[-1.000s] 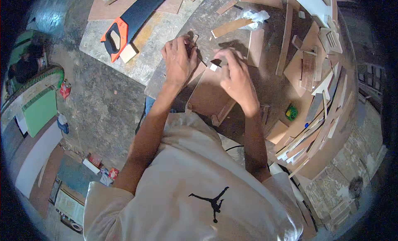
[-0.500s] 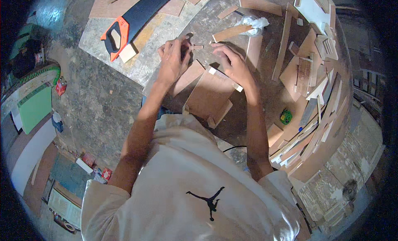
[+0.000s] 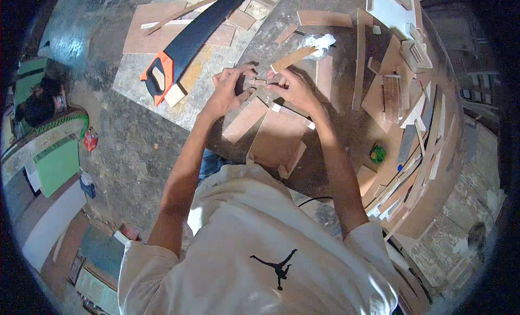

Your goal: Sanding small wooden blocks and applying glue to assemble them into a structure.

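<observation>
A small wooden piece [image 3: 259,82] lies on the dark worktop between my hands. To its left is my left hand [image 3: 227,93], thumb and fingers curved and spread apart, with nothing visible in them. On its right, my right hand [image 3: 298,92] has its index finger and thumb apart, close to the piece's end; I see nothing held. Just beyond the right fingers, a wood strip [image 3: 294,59] rests against a clear container [image 3: 319,47] with white crumpled material. Nearer me are a wooden panel assembly [image 3: 276,133] with white-edged corners and a flat board [image 3: 245,120].
A handsaw [image 3: 197,30] with an orange and black handle lies at the upper left on a pale board. Long wood strips [image 3: 358,60] and stacked offcuts fill the right side. A green tape measure [image 3: 377,153] sits at the right.
The view has shifted, so the bench appears lower. My left thumb and fingers have spread wider. My right hand's fingers have come closer to the small wooden piece.
</observation>
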